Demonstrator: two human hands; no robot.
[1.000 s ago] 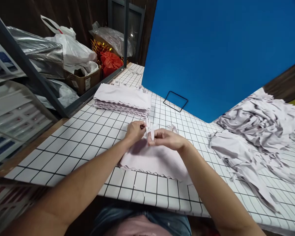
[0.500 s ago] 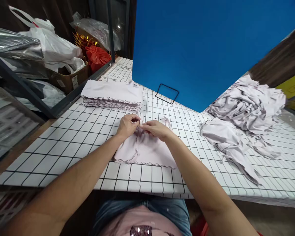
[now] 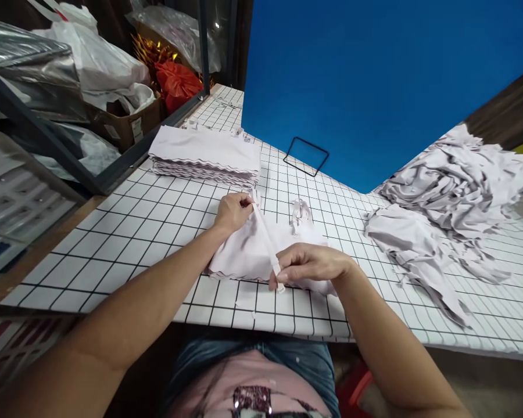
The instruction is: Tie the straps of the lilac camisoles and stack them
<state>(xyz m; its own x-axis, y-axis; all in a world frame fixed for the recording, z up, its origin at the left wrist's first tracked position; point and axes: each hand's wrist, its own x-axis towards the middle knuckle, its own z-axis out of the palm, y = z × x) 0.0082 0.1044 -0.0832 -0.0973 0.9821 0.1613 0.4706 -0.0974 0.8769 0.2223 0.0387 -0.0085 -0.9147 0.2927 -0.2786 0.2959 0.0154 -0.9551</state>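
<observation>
"Holding a narrow pale strap (image 3: pixel 265 232) drawn out straight between both hands. Step in hand?"

"Straightening or checking the strap, by the look of it. Left hand (image 3: pixel 234 212) pinches the far end, fingers closed on it. Right hand (image 3: pixel 311 262) grips the near end between thumb and curled fingers."

"Strap location?"

"Slanting across the wavy-edged cloth (image 3: pixel 239 249) on the grid-patterned tabletop (image 3: pixel 113 249), near end by the cloth's near edge. A looped strap (image 3: pixel 302 216) lies at the cloth's far side. Can't tell whether the held one is sewn on."

"Next move calls for?"

"Firm pinch at both ends, I'd say, strap flat, no twist."

"Pose?"

"Left forearm reaches from lower left, wrist nearly straight, hand just short of the folded cloth stack (image 3: pixel 207 148). Right forearm comes up from lower right, wrist bent inward, hand nearer the body."

"Anything else?"

"Crumpled cloth heap (image 3: pixel 457 186), well off to the right."
</observation>
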